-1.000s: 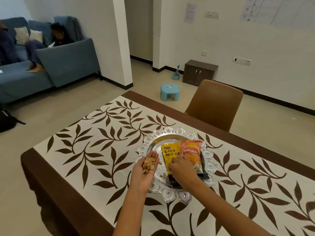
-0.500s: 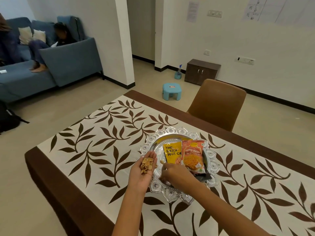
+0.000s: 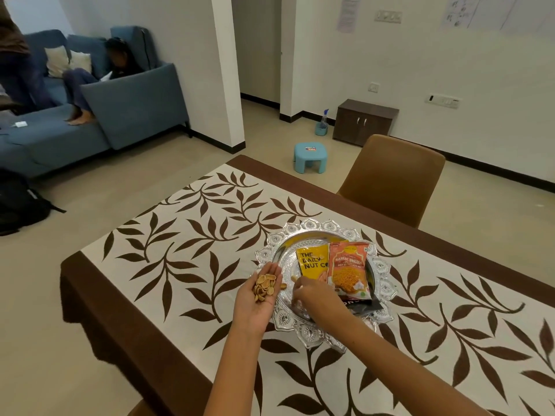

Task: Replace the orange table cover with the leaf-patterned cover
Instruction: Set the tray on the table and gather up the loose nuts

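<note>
The leaf-patterned cover (image 3: 186, 244), cream with brown leaves and a brown border, lies spread over the table. No orange cover is in view. An ornate silver tray (image 3: 381, 267) sits on it with a yellow snack packet (image 3: 310, 261), an orange snack packet (image 3: 348, 270) and a dark packet beneath them. My left hand (image 3: 261, 295) is palm up at the tray's left rim, cupping a pile of nut shells (image 3: 265, 286). My right hand (image 3: 315, 298) is inside the tray, fingers pinched together at its left part; what they pinch is hidden.
A brown chair (image 3: 393, 178) stands at the table's far side. Beyond it are a small blue stool (image 3: 309, 153), a spray bottle (image 3: 322, 123) and a low dark cabinet (image 3: 365, 121). A blue sofa (image 3: 132, 106) with a seated person is at the left, a black bag (image 3: 21, 202) on the floor.
My right hand has slid left from the packets to the tray's left part. My left hand keeps holding the shells beside the rim. The camera view shifted slightly.
</note>
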A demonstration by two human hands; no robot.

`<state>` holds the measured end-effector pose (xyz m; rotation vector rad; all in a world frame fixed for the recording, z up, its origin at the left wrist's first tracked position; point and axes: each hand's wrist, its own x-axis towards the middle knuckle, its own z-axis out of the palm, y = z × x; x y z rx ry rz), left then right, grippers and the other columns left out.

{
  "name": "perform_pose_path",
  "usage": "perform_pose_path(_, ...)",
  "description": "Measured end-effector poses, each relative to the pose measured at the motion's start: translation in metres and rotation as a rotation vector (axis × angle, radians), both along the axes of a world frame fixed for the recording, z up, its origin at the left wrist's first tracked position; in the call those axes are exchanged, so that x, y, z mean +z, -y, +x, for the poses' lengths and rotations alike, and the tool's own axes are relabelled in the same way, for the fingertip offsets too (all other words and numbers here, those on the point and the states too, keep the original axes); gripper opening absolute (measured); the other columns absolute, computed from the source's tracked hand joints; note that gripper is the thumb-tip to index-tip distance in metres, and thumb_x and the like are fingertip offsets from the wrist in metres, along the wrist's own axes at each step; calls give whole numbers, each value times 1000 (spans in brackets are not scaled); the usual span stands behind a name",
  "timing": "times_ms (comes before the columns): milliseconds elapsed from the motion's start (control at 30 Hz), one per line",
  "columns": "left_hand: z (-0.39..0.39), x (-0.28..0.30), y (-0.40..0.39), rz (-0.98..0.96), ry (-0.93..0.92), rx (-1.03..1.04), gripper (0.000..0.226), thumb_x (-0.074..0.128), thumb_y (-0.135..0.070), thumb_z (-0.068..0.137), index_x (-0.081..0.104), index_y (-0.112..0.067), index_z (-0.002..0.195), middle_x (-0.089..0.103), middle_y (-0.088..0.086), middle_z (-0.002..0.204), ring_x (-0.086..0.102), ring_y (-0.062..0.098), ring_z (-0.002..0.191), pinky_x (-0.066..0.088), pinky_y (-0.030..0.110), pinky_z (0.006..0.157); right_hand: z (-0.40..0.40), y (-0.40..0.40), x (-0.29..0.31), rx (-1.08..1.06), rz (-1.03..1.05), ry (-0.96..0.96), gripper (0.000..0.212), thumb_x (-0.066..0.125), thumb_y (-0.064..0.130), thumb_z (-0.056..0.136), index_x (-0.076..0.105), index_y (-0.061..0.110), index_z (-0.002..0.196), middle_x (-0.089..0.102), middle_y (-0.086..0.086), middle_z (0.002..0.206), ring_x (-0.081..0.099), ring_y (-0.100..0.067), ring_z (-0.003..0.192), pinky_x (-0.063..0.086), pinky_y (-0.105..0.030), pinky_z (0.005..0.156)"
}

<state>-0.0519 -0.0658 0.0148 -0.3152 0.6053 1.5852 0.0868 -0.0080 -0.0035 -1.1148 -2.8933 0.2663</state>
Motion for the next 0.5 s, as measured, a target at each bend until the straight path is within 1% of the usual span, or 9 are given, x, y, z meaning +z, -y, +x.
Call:
perform_pose_path(100, -2, 2, 3, 5, 6, -6, 34, 37, -17, 102, 58, 9, 109, 65, 25, 102, 70, 32, 80, 54, 43, 77, 0, 10, -5, -2, 16, 33, 24, 55, 1, 86, 67, -1, 107, 59, -16, 121, 59, -30, 103, 49, -35, 79)
perform_pose_path(200, -2, 3, 6, -1, -9, -10, 35, 36, -17, 102, 58, 9, 109, 66, 24, 98, 70, 32, 83, 53, 43, 77, -3, 13, -4, -49, 40, -2, 19, 57, 3, 86, 67, -1, 102, 60, -17, 120, 61, -28, 98, 50, -34, 78)
perform_pose_path(233, -2, 3, 6, -1, -6, -10, 36, 35, -17, 103, 58, 9, 109, 66, 24, 98, 68, 32, 87, 53, 43, 77, -4, 11, -2, -69, 31, -28, 17, 58, 4, 86, 67, 1, 100, 61, -16, 118, 62, -27, 95, 49, -32, 76)
perform_pose_path(300, -3, 3, 7, -2, -2, -8, 36, 35, -17, 103, 58, 9, 108, 66, 24, 98, 66, 31, 90, 53, 43, 77, -6, 7, 2, -125, -27, -90, 13, 57, 6, 87, 67, 3, 94, 65, -11, 103, 61, -22, 88, 44, -28, 71)
perform_pose_path(367, -2, 4, 10, -11, -14, -9, 35, 35, -16, 102, 59, 10, 107, 66, 24, 99, 67, 31, 89, 54, 42, 76, -6, 1, 7, -198, -100, -195, 8, 61, 5, 80, 68, 6, 82, 67, -7, 84, 60, -17, 79, 39, -23, 66)
perform_pose_path(400, -1, 4, 10, -21, -19, -9, 35, 35, -16, 103, 59, 10, 107, 66, 24, 98, 66, 31, 90, 55, 42, 74, -6, -1, 10, -248, -136, -270, 5, 65, 5, 75, 69, 7, 76, 68, -5, 77, 59, -14, 72, 39, -22, 64)
perform_pose_path(433, 0, 3, 11, -31, -25, -10, 35, 35, -16, 103, 59, 9, 106, 66, 23, 97, 66, 31, 89, 55, 41, 72, -6, -2, 16, -298, -172, -369, 3, 70, 6, 70, 70, 8, 72, 68, -3, 71, 58, -12, 65, 42, -21, 61)
perform_pose_path(500, 0, 2, 11, -39, -40, -12, 35, 35, -16, 102, 59, 9, 104, 66, 24, 98, 70, 31, 82, 56, 41, 72, -11, 2, 31, -352, -242, -606, 8, 78, 9, 65, 70, 11, 67, 67, 3, 64, 59, -6, 59, 47, -16, 57)
